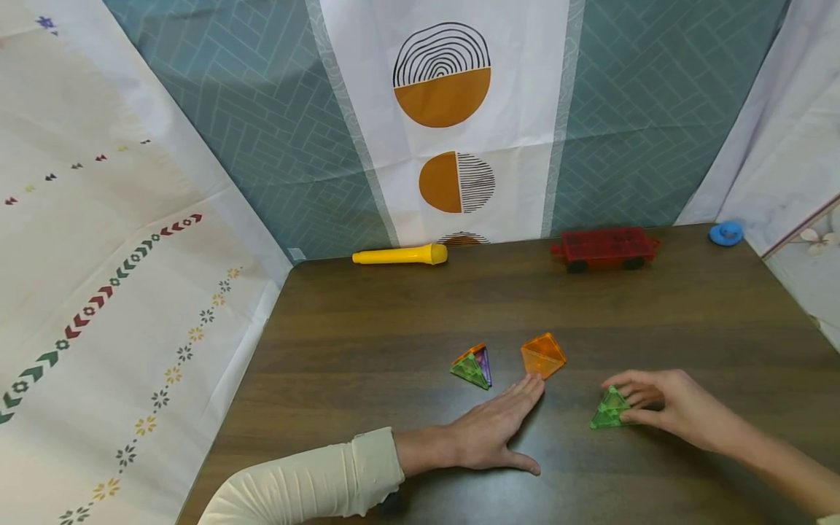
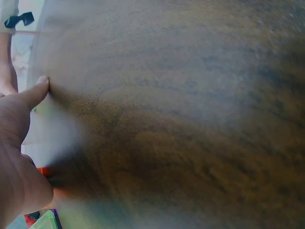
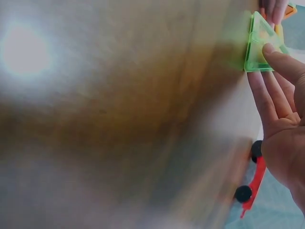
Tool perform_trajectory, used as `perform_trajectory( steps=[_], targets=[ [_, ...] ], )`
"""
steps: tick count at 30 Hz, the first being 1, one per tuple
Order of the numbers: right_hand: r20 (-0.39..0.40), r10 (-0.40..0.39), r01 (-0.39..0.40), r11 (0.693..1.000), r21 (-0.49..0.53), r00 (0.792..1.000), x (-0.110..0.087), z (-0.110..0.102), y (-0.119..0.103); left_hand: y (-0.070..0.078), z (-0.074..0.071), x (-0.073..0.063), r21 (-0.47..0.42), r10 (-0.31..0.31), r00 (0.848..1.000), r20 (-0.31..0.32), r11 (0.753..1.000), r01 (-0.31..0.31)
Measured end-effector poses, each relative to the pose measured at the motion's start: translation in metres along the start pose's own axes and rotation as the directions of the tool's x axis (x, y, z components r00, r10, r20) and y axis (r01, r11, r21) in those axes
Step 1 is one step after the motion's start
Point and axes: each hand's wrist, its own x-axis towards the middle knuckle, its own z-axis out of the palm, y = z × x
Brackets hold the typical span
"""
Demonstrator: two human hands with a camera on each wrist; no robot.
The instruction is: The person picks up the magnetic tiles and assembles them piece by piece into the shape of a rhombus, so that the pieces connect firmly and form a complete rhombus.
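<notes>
Right grip (image 1: 679,408) pinches green triangle (image 1: 607,410), lower right; left grip (image 1: 488,434) fingers straight, thumb spread, lower centre. Brown wood-grain surface (image 1: 341,328), patterned cloth (image 1: 518,138) across top.

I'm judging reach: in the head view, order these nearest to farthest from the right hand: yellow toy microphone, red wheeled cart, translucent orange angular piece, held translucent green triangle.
1. Green triangle, pinched by the right hand.
2. Orange piece, to the hand's left.
3. Red cart, near the table's back edge.
4. Yellow microphone, same edge, farther left.
</notes>
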Motion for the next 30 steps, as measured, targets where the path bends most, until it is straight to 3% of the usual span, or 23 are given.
perform_trajectory(
  steps=[9, 30],
  targets=[
    [0.007, -0.028, 0.029, 0.999, -0.029, 1.000, 0.021, -0.004, -0.003, 0.000, 0.000, 0.000, -0.007, -0.006, 1.000, 0.002, 1.000, 0.006],
    [0.004, -0.075, 0.075, 0.992, -0.097, 0.997, 0.063, 0.013, -0.009, 0.001, 0.000, 0.000, -0.023, -0.021, 0.999, -0.026, 1.000, 0.021]
  ],
)
